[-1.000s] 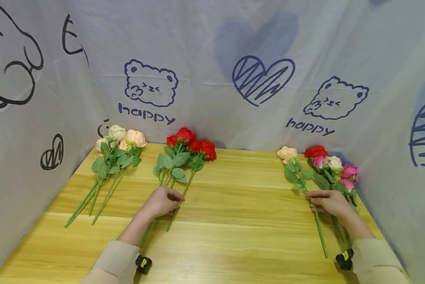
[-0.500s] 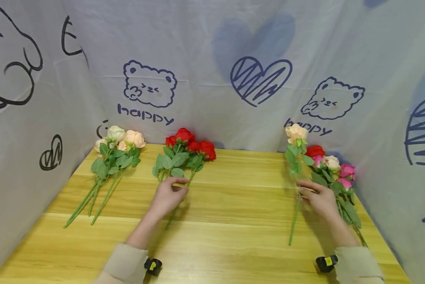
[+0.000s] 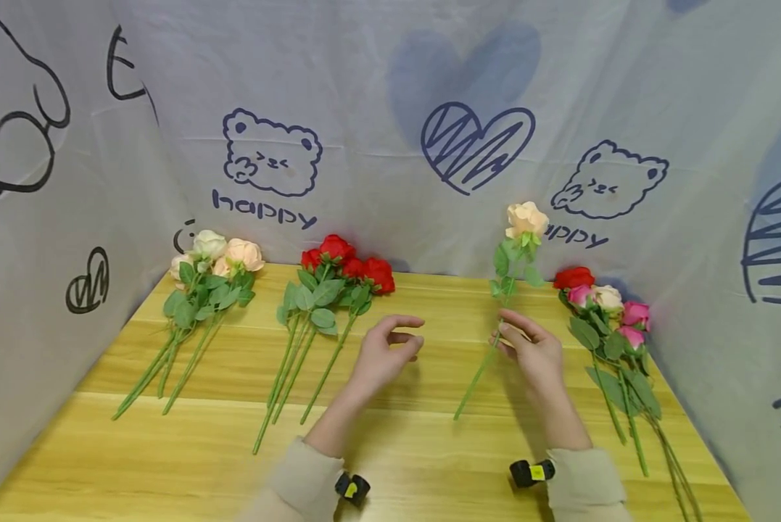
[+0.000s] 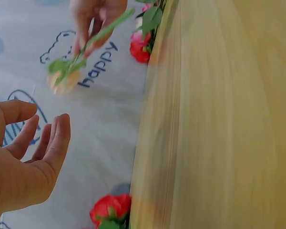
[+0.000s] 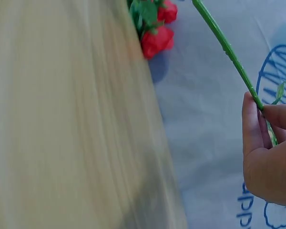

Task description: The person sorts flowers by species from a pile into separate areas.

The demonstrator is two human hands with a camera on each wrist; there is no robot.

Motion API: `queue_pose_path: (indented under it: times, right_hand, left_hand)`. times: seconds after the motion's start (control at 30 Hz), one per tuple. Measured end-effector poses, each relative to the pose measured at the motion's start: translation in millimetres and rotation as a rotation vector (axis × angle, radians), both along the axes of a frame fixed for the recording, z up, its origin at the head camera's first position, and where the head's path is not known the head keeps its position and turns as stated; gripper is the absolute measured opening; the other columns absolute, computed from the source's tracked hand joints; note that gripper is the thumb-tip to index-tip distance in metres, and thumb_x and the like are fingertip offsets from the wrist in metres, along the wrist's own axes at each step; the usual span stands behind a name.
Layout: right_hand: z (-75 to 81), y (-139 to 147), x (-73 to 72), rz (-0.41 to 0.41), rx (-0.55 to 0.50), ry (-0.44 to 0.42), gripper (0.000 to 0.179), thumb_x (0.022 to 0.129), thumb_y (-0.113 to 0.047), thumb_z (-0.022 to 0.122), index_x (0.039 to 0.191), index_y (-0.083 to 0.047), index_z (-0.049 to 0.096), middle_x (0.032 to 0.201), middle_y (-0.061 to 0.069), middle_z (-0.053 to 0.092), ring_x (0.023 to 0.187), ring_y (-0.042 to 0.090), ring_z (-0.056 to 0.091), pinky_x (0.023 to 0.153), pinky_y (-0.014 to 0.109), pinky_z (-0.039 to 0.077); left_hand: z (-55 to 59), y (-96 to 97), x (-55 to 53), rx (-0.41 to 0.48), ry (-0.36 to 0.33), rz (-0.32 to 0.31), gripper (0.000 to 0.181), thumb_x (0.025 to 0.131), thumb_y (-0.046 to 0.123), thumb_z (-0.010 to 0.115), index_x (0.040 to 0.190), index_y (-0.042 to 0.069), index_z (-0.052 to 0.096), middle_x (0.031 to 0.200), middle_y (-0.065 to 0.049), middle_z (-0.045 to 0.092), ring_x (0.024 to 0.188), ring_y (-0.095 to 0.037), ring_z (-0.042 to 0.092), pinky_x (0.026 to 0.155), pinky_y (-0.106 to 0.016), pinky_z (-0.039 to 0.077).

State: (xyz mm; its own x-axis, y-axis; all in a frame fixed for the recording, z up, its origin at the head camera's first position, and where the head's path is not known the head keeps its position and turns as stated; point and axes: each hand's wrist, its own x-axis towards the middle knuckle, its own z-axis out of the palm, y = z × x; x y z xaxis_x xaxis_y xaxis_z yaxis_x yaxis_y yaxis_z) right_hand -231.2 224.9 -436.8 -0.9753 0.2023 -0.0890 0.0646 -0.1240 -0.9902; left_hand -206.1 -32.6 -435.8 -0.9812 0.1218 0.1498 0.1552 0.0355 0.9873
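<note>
A peach rose [image 3: 527, 220] with a green stem is raised over the right half of the table, tilted with its bloom up and to the right. My right hand [image 3: 535, 351] pinches its stem between thumb and fingers; the right wrist view shows the stem [image 5: 229, 53] in that pinch. To the left of it, my left hand [image 3: 385, 355] hovers over the middle of the table, holding nothing, fingers loosely bent and thumb apart. In the left wrist view the left hand [image 4: 31, 157] has a gap between thumb and fingertips.
Several red roses [image 3: 338, 250] lie left of centre, and cream and peach roses [image 3: 241, 255] lie at the far left. A mixed pile of red, pink and cream roses [image 3: 608, 299] lies along the right edge. A printed curtain [image 3: 377, 87] rises behind the wooden table [image 3: 416, 449].
My right hand has lifted the peach rose off the right pile and carried it left toward the middle. My left hand has left the red roses and moved right.
</note>
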Motion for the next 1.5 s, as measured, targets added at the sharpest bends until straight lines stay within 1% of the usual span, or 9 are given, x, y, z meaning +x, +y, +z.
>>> queue_pose_path:
  times: [0.1, 0.23, 0.43, 0.53, 0.63, 0.87, 1.07, 1.33, 1.5]
  right_hand:
    - [0.9, -16, -3.0, 0.015, -0.044, 0.028, 0.035, 0.100, -0.002, 0.068, 0.135, 0.002, 0.067, 0.117, 0.001, 0.069, 0.093, 0.017, 0.076, 0.084, 0.024, 0.061]
    - [2.6, -36, -6.7, 0.054, -0.074, 0.043, 0.035, 0.100, -0.002, 0.068, 0.135, 0.003, 0.066, 0.113, 0.000, 0.070, 0.093, 0.017, 0.075, 0.086, 0.026, 0.061]
    - [3.7, -57, -10.8, 0.106, -0.065, 0.046, 0.034, 0.100, -0.003, 0.068, 0.133, 0.002, 0.067, 0.130, 0.012, 0.063, 0.099, 0.020, 0.073, 0.091, 0.030, 0.060]
    - [3.2, -64, -12.6, 0.131, -0.059, 0.043, 0.034, 0.100, -0.003, 0.068, 0.134, 0.002, 0.066, 0.140, 0.018, 0.058, 0.099, 0.019, 0.072, 0.091, 0.031, 0.060]
    - [1.8, -68, -13.5, 0.141, -0.068, 0.043, 0.035, 0.100, -0.002, 0.068, 0.135, 0.004, 0.066, 0.142, 0.020, 0.057, 0.096, 0.016, 0.072, 0.091, 0.031, 0.060]
    - [-3.6, -72, -13.5, 0.170, -0.052, 0.042, 0.038, 0.100, 0.000, 0.067, 0.137, 0.008, 0.062, 0.135, 0.017, 0.061, 0.094, 0.015, 0.073, 0.089, 0.031, 0.061]
    - [-7.9, -73, -14.8, 0.213, -0.031, 0.064, 0.037, 0.100, 0.000, 0.067, 0.136, 0.008, 0.063, 0.135, 0.018, 0.062, 0.097, 0.016, 0.073, 0.091, 0.033, 0.061]
    - [-4.9, -71, -14.0, 0.248, -0.018, 0.087, 0.037, 0.099, 0.002, 0.066, 0.136, 0.007, 0.063, 0.142, 0.026, 0.057, 0.102, 0.022, 0.072, 0.091, 0.036, 0.061]
    - [3.0, -65, -10.5, 0.279, -0.031, 0.137, 0.037, 0.100, -0.002, 0.067, 0.136, 0.007, 0.063, 0.141, 0.022, 0.060, 0.102, 0.021, 0.071, 0.094, 0.042, 0.060]
  left_hand:
    - [-0.5, 9.3, -1.3, -0.043, -0.004, -0.038, 0.028, 0.098, 0.006, 0.069, 0.126, 0.005, 0.070, 0.131, -0.012, 0.066, 0.103, -0.029, 0.070, 0.081, -0.045, 0.063]
    - [-1.2, 15.1, -2.1, -0.137, -0.017, -0.088, 0.025, 0.099, 0.010, 0.071, 0.124, 0.009, 0.072, 0.127, -0.011, 0.069, 0.104, -0.027, 0.069, 0.077, -0.036, 0.061]
    - [-0.4, 16.6, -3.2, -0.193, -0.038, -0.146, 0.024, 0.098, 0.008, 0.071, 0.122, 0.009, 0.074, 0.124, -0.013, 0.071, 0.100, -0.024, 0.071, 0.076, -0.033, 0.061]
    - [-0.2, 15.5, -4.1, -0.213, -0.026, -0.144, 0.024, 0.097, 0.004, 0.071, 0.121, 0.006, 0.074, 0.121, -0.010, 0.072, 0.097, -0.023, 0.071, 0.077, -0.031, 0.061]
    - [-1.4, 13.7, -5.4, -0.233, -0.017, -0.138, 0.023, 0.097, 0.001, 0.071, 0.119, 0.004, 0.075, 0.119, -0.009, 0.073, 0.095, -0.021, 0.072, 0.076, -0.031, 0.061]
    - [-6.8, 8.9, -7.3, -0.241, -0.055, -0.140, 0.021, 0.095, 0.000, 0.073, 0.114, 0.005, 0.079, 0.118, -0.008, 0.074, 0.091, -0.019, 0.074, 0.074, -0.030, 0.061]
    - [-9.9, 5.3, -7.1, -0.289, -0.037, -0.117, 0.020, 0.094, 0.000, 0.073, 0.112, 0.006, 0.080, 0.118, -0.008, 0.072, 0.090, -0.019, 0.073, 0.071, -0.029, 0.060]
    - [-7.3, 2.8, -5.2, -0.321, -0.013, -0.101, 0.020, 0.094, 0.000, 0.074, 0.112, 0.007, 0.080, 0.118, -0.008, 0.072, 0.088, -0.018, 0.072, 0.071, -0.028, 0.060]
    - [-1.9, -1.1, -3.8, -0.301, -0.001, -0.096, 0.021, 0.094, 0.000, 0.074, 0.111, 0.010, 0.081, 0.120, -0.008, 0.072, 0.090, -0.019, 0.073, 0.071, -0.029, 0.061]
